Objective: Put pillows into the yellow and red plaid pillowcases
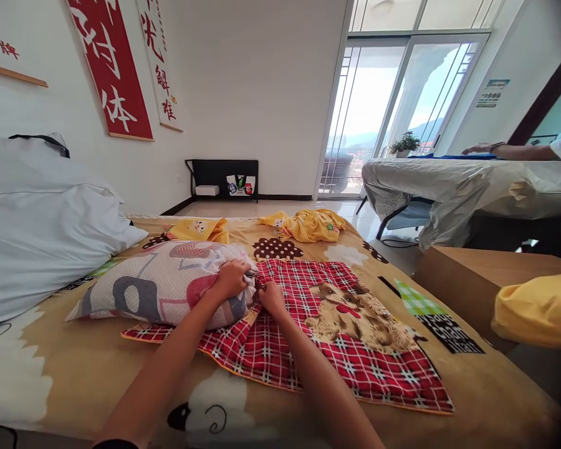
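A stuffed pillow (168,290) in a pale cover with grey and pink shapes lies on the bed at left centre. My left hand (234,279) is closed on the gathered right end of this pillow. Just beside it, my right hand (272,296) is closed on the bunched edge of a red plaid pillowcase (327,368) printed with a puppy. The plaid fabric spreads flat to the right and runs partly beneath the pillow. Fingertips of both hands are partly hidden in the folds.
Yellow cloths (315,224) lie at the bed's far edge. White stuffed bags (42,224) are piled at left. On the right are a cardboard box (495,268), a yellow bundle (540,312) and a plastic-covered table (449,181), with another person's arm (526,151) over it.
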Tool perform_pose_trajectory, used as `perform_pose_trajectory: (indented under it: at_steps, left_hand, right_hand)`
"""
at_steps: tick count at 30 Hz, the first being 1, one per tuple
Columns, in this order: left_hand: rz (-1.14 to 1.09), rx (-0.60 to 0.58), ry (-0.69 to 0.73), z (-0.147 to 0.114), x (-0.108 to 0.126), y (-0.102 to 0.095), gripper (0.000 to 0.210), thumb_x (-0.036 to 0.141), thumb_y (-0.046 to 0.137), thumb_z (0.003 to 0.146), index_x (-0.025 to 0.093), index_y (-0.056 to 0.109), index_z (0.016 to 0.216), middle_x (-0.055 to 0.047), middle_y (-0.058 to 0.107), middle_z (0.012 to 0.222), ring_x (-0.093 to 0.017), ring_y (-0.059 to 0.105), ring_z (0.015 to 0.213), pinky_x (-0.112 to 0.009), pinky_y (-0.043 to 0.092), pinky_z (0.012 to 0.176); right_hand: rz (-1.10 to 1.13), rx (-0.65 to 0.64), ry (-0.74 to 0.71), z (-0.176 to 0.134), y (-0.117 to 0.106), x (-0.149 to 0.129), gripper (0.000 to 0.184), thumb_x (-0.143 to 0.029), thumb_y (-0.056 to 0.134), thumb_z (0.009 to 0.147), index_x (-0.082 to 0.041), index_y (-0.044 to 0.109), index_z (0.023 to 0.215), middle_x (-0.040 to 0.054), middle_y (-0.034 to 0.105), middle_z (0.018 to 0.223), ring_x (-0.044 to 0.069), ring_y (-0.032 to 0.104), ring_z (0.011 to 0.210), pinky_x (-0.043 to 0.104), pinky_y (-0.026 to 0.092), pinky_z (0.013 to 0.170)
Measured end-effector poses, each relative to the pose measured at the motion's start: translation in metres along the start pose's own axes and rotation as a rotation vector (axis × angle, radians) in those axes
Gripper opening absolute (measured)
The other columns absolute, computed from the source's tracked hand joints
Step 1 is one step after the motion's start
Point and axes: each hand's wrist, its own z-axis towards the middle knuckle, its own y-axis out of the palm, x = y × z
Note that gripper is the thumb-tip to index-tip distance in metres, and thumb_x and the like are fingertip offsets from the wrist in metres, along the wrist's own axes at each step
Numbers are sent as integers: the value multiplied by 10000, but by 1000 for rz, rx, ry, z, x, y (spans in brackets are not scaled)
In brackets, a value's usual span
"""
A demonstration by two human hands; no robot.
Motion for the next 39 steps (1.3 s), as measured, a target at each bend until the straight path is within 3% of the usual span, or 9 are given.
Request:
perform_pose_trajectory:
  at_steps: [3,7,12,16,21,25,31,34,39]
  left_hand:
    - [16,-46,48,0,8,4,284,192,557,756,189,658,1021,-105,650,1098,-269,550,1083,-373,427,918]
    - [15,-103,100,8,15,12,310,177,535,780,155,659,1063,-147,636,1143,-293,554,1090,-398,426,938]
    - [-15,-98,133,18,16,21,376,162,521,815,114,607,1178,-180,571,1274,-302,476,1217,-430,314,1081]
    - [-59,-49,200,9,17,23,355,144,508,826,114,618,1162,-178,560,1290,-308,461,1235,-453,332,1079]
    - [-101,27,264,-16,18,15,431,83,450,836,142,576,1245,-140,555,1314,-251,451,1272,-419,358,1093]
    - [-112,13,308,-56,9,-5,495,108,518,818,117,522,1312,-158,508,1394,-246,429,1321,-400,341,1120]
    - [-76,121,323,-116,-20,-35,571,365,549,907,247,387,1442,-105,402,1503,-268,335,1393,-459,246,1132]
    - [-48,92,327,-112,-34,-31,485,395,486,945,305,424,1418,-76,428,1489,-260,375,1366,-441,261,1091]
    - [8,49,189,-73,-37,-9,339,316,498,929,265,596,1250,-95,563,1333,-264,509,1200,-434,333,979]
  right_hand:
    - [228,74,-1,10,-5,-2,245,-309,549,773,-154,613,595,62,635,643,173,561,655,267,393,614]
    - [525,112,-82,13,-8,-23,343,-471,541,763,-154,658,702,20,650,696,134,524,657,239,410,605]
    - [724,-44,-114,5,-10,-44,298,-460,646,665,-167,662,719,-37,582,587,97,472,553,219,380,533]
    - [804,-165,-74,3,-18,-41,308,-408,693,593,-164,665,780,-66,530,525,73,408,457,206,318,446]
    - [872,-260,-30,7,-18,-40,350,-358,728,543,-158,695,828,-45,590,544,86,461,450,210,347,430]
    - [932,-268,-56,4,-11,-40,399,-335,763,539,-192,714,908,8,728,800,155,635,713,267,501,656]
    - [1027,-271,-65,8,-3,-37,422,-344,791,544,-215,722,940,16,746,969,197,660,908,351,495,887]
    - [1064,-307,-50,13,-2,-38,423,-333,799,554,-209,718,950,23,747,955,198,668,894,342,513,853]
    - [1109,-339,-28,17,-19,-34,338,-322,777,598,-193,716,904,37,740,867,170,673,794,288,538,754]
